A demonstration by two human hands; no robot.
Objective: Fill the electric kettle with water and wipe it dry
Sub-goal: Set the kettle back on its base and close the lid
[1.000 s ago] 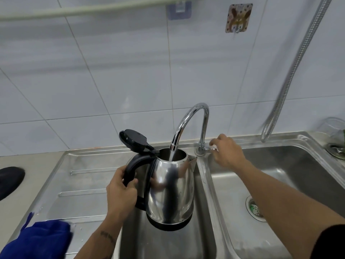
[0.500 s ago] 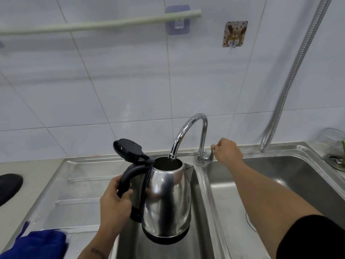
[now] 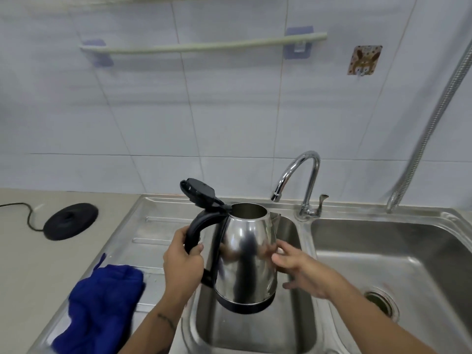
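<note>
Left-hand fingers [image 3: 190,251] wrap the handle of the shiny steel kettle [image 3: 246,254], lid up; right fingers [image 3: 283,260] spread.

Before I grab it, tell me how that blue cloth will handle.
The cloth lies crumpled in soft folds on the drainboard, so it will probably be floppy and sag from wherever it is pinched. It looks light for its bulk. It seems unlikely to slide or roll, though whether it is damp cannot be told.

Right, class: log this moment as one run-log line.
phase: after filling | left hand: grips kettle handle | right hand: open at kettle side | lid: open | tap: no water | blue cloth: unused
</note>
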